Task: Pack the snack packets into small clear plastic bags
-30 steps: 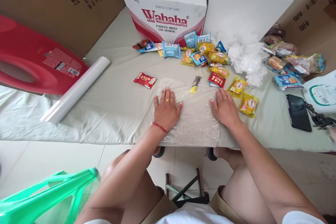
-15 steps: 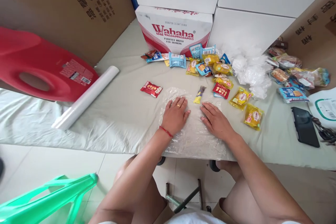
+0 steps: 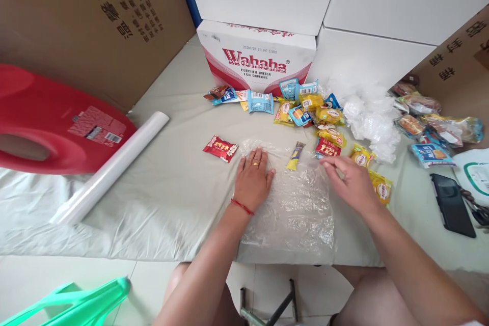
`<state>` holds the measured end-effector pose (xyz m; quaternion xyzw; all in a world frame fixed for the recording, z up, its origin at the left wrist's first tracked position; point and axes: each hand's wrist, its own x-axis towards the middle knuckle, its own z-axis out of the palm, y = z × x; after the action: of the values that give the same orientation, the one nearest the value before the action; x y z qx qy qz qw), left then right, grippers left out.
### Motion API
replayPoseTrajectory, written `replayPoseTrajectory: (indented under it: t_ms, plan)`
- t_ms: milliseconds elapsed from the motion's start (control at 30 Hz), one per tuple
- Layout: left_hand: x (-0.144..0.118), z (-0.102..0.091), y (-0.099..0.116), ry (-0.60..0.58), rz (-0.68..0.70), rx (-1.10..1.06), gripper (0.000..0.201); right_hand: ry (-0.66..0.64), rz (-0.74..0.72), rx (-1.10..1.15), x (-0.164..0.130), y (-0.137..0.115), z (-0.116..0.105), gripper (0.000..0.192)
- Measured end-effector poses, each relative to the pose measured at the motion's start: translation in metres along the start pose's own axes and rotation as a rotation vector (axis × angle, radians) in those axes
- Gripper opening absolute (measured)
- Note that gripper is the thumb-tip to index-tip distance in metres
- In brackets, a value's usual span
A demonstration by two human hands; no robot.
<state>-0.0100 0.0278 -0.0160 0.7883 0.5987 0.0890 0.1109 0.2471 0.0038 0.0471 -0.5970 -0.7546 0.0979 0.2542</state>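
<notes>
A sheet of clear plastic wrap (image 3: 288, 219) lies spread and wrinkled on the cloth-covered surface in front of me. My left hand (image 3: 252, 178) rests flat on its left part, fingers stretched out. At the wrap's upper right edge, my right hand (image 3: 349, 181) is closed, thumb and forefinger pinched together on the film. Between the hands, near the far edge of the wrap, is a small yellow-and-purple snack packet (image 3: 295, 156). A red snack packet (image 3: 221, 148) sits left of the wrap, and another red packet (image 3: 328, 147) is just beyond my right fingertips.
A roll of plastic wrap (image 3: 110, 168) lies at left beside a red jug (image 3: 57, 127). Snack packets (image 3: 261, 101) line the front of a Wahaha box (image 3: 260, 61). Crumpled clear plastic (image 3: 370, 117), bagged snacks (image 3: 431, 155) and a black phone (image 3: 453, 205) are at right.
My right hand has lifted from lying flat on the wrap and moved right to its edge, fingers now pinched. My left hand stays flat. The view has shifted slightly.
</notes>
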Motion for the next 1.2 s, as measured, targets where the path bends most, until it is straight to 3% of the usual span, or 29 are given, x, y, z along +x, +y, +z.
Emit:
replayPoseTrajectory:
  t_ms: [100, 200, 267, 400, 533, 633, 767, 900, 1067, 1200]
  plan:
    - [0.004, -0.003, -0.005, -0.019, 0.0, -0.027, 0.059, -0.091, -0.085, -0.181, 0.066, 0.0, 0.005, 0.03]
    - [0.004, -0.004, -0.007, -0.019, 0.004, -0.044, 0.058, -0.142, -0.139, -0.276, 0.129, 0.007, 0.036, 0.045]
    - [0.002, -0.004, -0.008, -0.023, 0.032, -0.042, 0.058, -0.188, -0.217, -0.314, 0.154, 0.011, 0.06, 0.055]
    - [-0.006, -0.002, -0.012, -0.045, 0.076, -0.036, 0.058, -0.302, -0.237, -0.362, 0.153, 0.019, 0.084, 0.065]
    - [-0.011, -0.003, -0.016, -0.064, 0.098, -0.056, 0.059, -0.326, -0.319, -0.29, 0.132, 0.029, 0.07, 0.061]
    - [-0.012, -0.005, -0.016, -0.066, 0.098, -0.074, 0.059, -0.288, -0.256, -0.268, 0.133, 0.027, 0.057, 0.048]
    - [-0.013, -0.007, -0.014, -0.076, 0.101, -0.078, 0.058, -0.151, -0.089, -0.311, 0.161, 0.0, 0.063, 0.036]
    - [-0.013, -0.005, -0.011, -0.079, 0.095, -0.065, 0.059, -0.138, -0.2, -0.262, 0.203, -0.03, 0.096, 0.044]
    - [-0.013, -0.002, -0.005, -0.068, 0.065, -0.04, 0.06, -0.231, -0.221, -0.278, 0.244, -0.039, 0.136, 0.078]
    - [-0.014, -0.002, -0.004, -0.067, 0.076, -0.036, 0.061, -0.388, -0.231, -0.336, 0.249, -0.029, 0.135, 0.065]
